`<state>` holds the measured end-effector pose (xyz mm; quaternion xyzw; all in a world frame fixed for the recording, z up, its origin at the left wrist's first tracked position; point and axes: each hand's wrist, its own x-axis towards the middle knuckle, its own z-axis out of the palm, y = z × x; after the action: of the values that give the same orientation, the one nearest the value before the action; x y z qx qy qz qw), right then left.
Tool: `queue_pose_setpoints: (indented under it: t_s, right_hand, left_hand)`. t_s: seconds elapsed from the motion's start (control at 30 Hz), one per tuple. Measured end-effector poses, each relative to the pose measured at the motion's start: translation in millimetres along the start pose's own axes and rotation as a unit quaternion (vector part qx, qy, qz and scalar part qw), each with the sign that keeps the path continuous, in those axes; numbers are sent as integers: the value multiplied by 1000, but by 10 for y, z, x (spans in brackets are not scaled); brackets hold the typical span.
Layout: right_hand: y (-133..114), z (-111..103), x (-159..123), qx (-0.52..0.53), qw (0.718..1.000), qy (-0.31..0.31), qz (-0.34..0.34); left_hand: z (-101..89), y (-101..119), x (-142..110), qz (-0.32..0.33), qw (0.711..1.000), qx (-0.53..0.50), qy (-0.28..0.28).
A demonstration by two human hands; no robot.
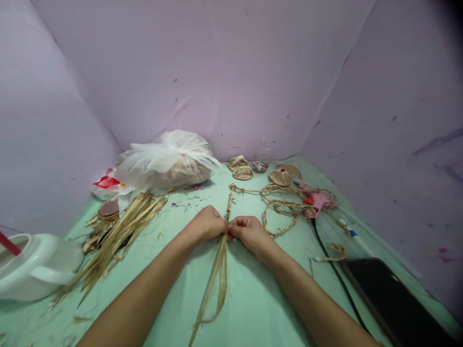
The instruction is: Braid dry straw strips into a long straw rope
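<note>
While the braided cord (pixel 229 206) runs forward along the desk (pixel 260 308), the left hand (pixel 210 222) on its left and right hand (pixel 251 233) on its right, equally near, pinch its near end between fingers, loose strips (pixel 221 255) trailing nearward.

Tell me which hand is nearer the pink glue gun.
Right. The right hand is left of the pink glue gun and closer to the camera; the left hand is farther left, beyond the right hand.
</note>
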<state>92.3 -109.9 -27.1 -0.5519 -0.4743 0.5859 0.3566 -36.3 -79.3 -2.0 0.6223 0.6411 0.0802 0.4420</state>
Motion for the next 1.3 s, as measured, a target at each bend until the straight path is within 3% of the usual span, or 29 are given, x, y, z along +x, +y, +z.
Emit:
queue_pose_setpoints:
  t_s: [0.07,0.23,0.57,0.7,0.8,0.87,1.07,1.3]
  right_hand:
    - [-39,-1,-27,4,1000,6,24]
    - [-96,-2,-59,0,998,17,52]
    - [-104,-31,-38,63,993,4,95]
    - [-108,-50,-41,75,992,-11,103]
    - [-103,-48,-35,62,993,-3,102]
    - [-100,-43,-30,58,993,1,99]
    - [-79,-38,-30,55,994,7,93]
    - [-82,-55,-35,85,991,-1,107]
  left_hand:
    - [-6,18,-17,3,999,-36,0]
    - [-45,28,-54,33,991,-115,-67]
    - [-81,-49,-8,108,984,-112,-84]
    - [-206,-82,-42,180,968,-97,-148]
    - [-288,-60,-111,186,965,-64,-174]
    - [-286,-28,-148,187,970,-16,-156]
    - [-87,60,-161,177,975,130,17]
    - [-10,45,-128,209,956,196,59]
